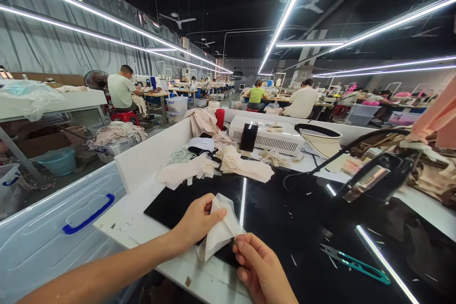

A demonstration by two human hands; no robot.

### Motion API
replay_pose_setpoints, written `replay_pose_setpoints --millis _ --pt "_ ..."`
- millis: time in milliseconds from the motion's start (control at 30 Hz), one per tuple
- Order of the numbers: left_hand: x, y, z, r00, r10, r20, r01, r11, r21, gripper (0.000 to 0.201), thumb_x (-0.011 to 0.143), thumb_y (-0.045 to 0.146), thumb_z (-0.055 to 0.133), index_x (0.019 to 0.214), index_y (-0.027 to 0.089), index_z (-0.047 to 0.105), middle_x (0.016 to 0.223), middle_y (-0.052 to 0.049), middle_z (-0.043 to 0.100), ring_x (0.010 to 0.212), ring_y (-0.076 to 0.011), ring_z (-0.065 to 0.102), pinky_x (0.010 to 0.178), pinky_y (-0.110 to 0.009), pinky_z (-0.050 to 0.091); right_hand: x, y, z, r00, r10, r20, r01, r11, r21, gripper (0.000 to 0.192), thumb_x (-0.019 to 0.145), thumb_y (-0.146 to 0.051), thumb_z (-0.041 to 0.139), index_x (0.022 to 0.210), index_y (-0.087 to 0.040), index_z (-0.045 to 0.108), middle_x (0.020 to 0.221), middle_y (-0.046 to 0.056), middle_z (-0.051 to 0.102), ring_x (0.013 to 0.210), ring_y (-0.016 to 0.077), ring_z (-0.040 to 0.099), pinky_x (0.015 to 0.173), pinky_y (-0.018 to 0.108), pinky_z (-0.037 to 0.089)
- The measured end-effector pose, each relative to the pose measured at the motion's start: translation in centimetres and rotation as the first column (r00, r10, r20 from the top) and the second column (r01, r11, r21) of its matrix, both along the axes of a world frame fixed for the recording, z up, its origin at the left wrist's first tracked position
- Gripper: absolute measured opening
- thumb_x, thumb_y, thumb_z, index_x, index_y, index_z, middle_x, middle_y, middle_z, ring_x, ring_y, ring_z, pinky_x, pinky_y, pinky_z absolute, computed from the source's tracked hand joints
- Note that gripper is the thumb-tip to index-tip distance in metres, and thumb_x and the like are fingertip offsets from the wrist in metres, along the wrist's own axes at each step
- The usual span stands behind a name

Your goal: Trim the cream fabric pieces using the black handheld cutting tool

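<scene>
The left hand [197, 221] has its fingers pressed together in a pinch on the upper edge of a small folded piece of white fabric [220, 230], thumb on top. The right hand [260, 268], at 5 o'clock from the piece, pinches its lower right edge between thumb and forefinger. The piece hangs between the 2 hands, just above the near edge of the glossy black work mat [285, 209] that covers the white table [142, 228].

At 3 o'clock from the hands, well apart, a pair of teal-handled thread snips [354, 261] lies on the mat among short white thread scraps. At 12 o'clock sits a heap of cream fabric pieces [213, 161], and behind it a white box-shaped machine [270, 137] with a black phone [248, 137] leaning against it. At 9 o'clock a translucent plastic bin lid with a blue handle [87, 218] rests below the table edge.

The risk, as I judge it: both grips sit at the very edges of limp cloth, so a pull could slip it free, and it might drop off the near table edge. The blades lie pointing toward the hands; a blind reach could nick a finger.
</scene>
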State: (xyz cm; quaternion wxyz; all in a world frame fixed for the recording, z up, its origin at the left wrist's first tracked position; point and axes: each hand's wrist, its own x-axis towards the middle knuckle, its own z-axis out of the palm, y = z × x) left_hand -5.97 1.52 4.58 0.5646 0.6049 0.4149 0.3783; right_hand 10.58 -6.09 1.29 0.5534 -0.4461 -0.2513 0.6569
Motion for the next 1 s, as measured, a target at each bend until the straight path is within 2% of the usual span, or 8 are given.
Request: replay_pose_setpoints --millis 233,400,467,567,633,733,800,1000 --pt "-0.1 -0.5 -0.8 0.999 0.053 -0.009 -0.054 0.998 -0.037 0.048 0.083 0.062 0.075 0.089 0.018 0.054 0.078 0.003 0.056 0.066 -0.0118 0.047 0.054 -0.022 0.033 -0.3 -0.1 0.5 1.000 -0.009 0.012 0.009 1.000 0.013 0.042 0.057 -0.043 0.100 0.073 -0.018 0.070 0.070 -0.001 0.060 0.060 0.0091 0.049 0.047 0.018 0.041" --pt "-1.5 0.5 -1.5 0.985 -0.089 -0.145 0.075 0.992 -0.100 0.047 0.085 0.061 0.070 0.097 0.020 0.050 0.089 -0.001 0.061 0.067 -0.0151 0.056 0.050 -0.023 0.042 -0.2 0.0 1.4 1.000 -0.007 0.000 0.007 1.000 0.019 0.046 0.057 -0.046 0.100 0.073 -0.017 0.068 0.069 -0.002 0.061 0.058 0.0069 0.047 0.047 0.016 0.039" --pt "-2.3 1.2 -1.2 0.979 -0.047 -0.200 0.044 0.999 -0.020 0.045 0.086 0.056 0.072 0.104 0.020 0.052 0.099 -0.004 0.062 0.076 -0.0190 0.060 0.056 -0.027 0.049 0.1 0.1 1.8 1.000 0.006 0.007 -0.006 1.000 0.022 0.047 0.057 -0.047 0.101 0.073 -0.017 0.068 0.068 -0.002 0.061 0.057 0.0067 0.047 0.047 0.017 0.038" --pt "-3.1 1.9 0.2 0.952 0.085 -0.295 0.011 0.951 0.308 0.034 0.091 0.044 0.072 0.112 0.020 0.060 0.112 -0.008 0.065 0.101 -0.0235 0.061 0.089 -0.037 0.053 0.4 0.2 2.4 0.998 0.043 0.035 -0.044 0.999 0.030 0.048 0.056 -0.048 0.101 0.073 -0.017 0.069 0.065 -0.003 0.058 0.054 0.0063 0.044 0.046 0.017 0.036" --pt "-3.0 2.1 1.4 0.956 -0.050 -0.288 0.162 0.910 0.381 0.032 0.095 0.042 0.071 0.118 0.021 0.065 0.124 -0.009 0.067 0.118 -0.0259 0.060 0.108 -0.040 0.045 0.6 0.4 2.8 0.995 0.080 0.056 -0.082 0.996 0.041 0.049 0.056 -0.050 0.101 0.074 -0.017 0.069 0.065 -0.003 0.057 0.054 0.0061 0.043 0.046 0.017 0.036" --pt "-2.1 2.3 2.2 0.891 -0.429 -0.150 0.453 0.867 0.208 0.044 0.095 0.043 0.072 0.133 0.023 0.062 0.137 -0.009 0.067 0.129 -0.0262 0.059 0.112 -0.039 0.042 0.8 0.6 3.1 0.989 0.126 0.081 -0.131 0.990 0.061 0.050 0.058 -0.053 0.100 0.076 -0.017 0.070 0.066 -0.004 0.056 0.054 0.0058 0.042 0.045 0.016 0.034" --pt "-1.2 2.5 2.0 0.829 -0.557 -0.056 0.560 0.825 0.079 0.054 0.089 0.046 0.080 0.135 0.023 0.062 0.131 -0.009 0.069 0.125 -0.0247 0.062 0.108 -0.037 0.043 0.9 0.6 3.2 0.986 0.143 0.091 -0.148 0.987 0.061 0.050 0.059 -0.053 0.100 0.076 -0.017 0.069 0.065 -0.004 0.056 0.052 0.0048 0.039 0.043 0.016 0.032" --pt "-0.2 2.9 1.1 0.838 -0.545 -0.004 0.533 0.822 -0.201 0.055 0.059 0.053 0.099 0.094 0.020 0.072 0.082 0.003 0.061 0.074 -0.0131 0.054 0.070 -0.026 0.040 1.7 0.4 3.0 0.987 0.130 0.099 -0.134 0.990 0.031 0.050 0.061 -0.053 0.099 0.076 -0.017 0.067 0.062 -0.005 0.055 0.049 0.0033 0.037 0.043 0.016 0.030"
